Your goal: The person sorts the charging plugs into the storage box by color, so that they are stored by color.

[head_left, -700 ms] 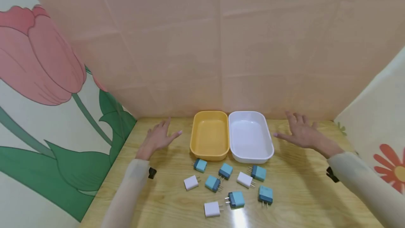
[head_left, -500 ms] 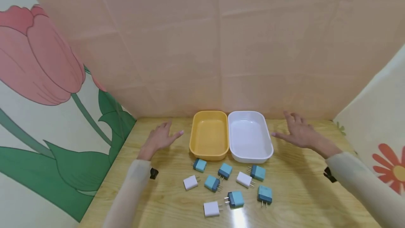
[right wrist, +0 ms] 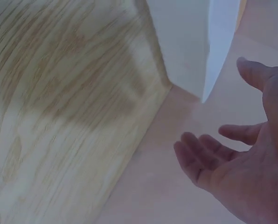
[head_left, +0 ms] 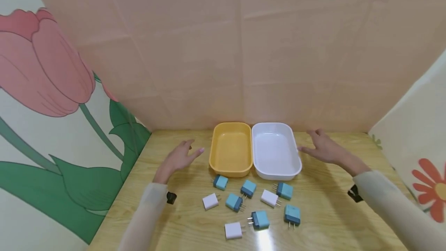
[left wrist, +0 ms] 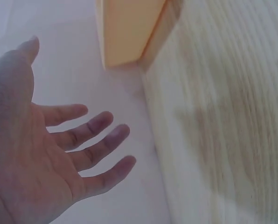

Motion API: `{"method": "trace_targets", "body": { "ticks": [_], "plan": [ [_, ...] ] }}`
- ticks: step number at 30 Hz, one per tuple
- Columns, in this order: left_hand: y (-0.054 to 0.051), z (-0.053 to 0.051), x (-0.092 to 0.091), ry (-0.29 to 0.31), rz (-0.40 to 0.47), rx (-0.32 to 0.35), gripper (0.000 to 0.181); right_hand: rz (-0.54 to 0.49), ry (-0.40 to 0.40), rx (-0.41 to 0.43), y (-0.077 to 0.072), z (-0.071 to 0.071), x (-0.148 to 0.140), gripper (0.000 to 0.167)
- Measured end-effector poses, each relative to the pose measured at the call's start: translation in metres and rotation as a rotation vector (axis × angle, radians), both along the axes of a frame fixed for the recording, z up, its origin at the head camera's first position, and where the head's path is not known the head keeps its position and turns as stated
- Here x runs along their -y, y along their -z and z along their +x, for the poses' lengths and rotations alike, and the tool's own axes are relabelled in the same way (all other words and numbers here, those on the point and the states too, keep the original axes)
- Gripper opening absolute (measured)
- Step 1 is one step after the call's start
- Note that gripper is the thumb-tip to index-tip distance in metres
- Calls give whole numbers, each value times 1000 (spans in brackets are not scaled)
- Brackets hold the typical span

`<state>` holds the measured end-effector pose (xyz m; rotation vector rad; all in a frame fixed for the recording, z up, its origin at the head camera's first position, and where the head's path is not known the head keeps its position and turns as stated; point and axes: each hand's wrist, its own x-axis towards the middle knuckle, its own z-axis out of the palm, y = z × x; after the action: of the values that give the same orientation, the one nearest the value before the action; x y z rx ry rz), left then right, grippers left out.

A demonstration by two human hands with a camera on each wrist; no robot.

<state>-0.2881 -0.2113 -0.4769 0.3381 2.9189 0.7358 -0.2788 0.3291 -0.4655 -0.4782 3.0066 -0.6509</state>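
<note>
Left hand: wide, the thumb well apart from loosely spread fingers [head_left: 177, 158]; it hangs over the wood outside the yellow tray.
Right hand: also wide, fingers slightly bent [head_left: 324, 148], thumb tip just beside the white tray's outer rim.
Yellow tray: upright at the back of the table [head_left: 230, 154], its inner side against or just beside its neighbour; the head view cannot settle which.
White tray: upright to the right of the yellow one [head_left: 277, 154].
Blue plugs: six, scattered in front of the trays [head_left: 259, 219], the nearest close under the yellow tray's near edge.
White plugs: three, lying among the blue [head_left: 233, 230], prongs pointing rightward.
Table room: bare wood [head_left: 188, 220] runs left of the plugs to the tulip panel [head_left: 62, 65] and right of them toward the flower panel [head_left: 430, 187].
Table's far edge: meets the pinkish cloth [head_left: 209, 49], close behind both trays.
Wrist views: each shows a palm and the outer wall of the nearer tray; the right one shows a gap between thumb and tray.
Head view: it alone shows the plugs and the tray floors.
</note>
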Motion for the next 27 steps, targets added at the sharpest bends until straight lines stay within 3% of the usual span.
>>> {"method": "trace_targets", "body": {
  "ticks": [4, 12, 19, 27],
  "plan": [
    [4, 1, -2, 26, 31, -12, 91, -12, -2, 13, 0, 0, -3, 86],
    [9, 9, -4, 66, 60, -14, 54, -77, 22, 63, 1, 1, -10, 73],
    [14, 18, -1, 92, 113, -24, 41, -112, 52, 118, 4, -4, -8, 70],
    [34, 37, 4, 89, 201, 3, 30, -213, 46, 182, 13, -5, 2, 67]
  ]
}}
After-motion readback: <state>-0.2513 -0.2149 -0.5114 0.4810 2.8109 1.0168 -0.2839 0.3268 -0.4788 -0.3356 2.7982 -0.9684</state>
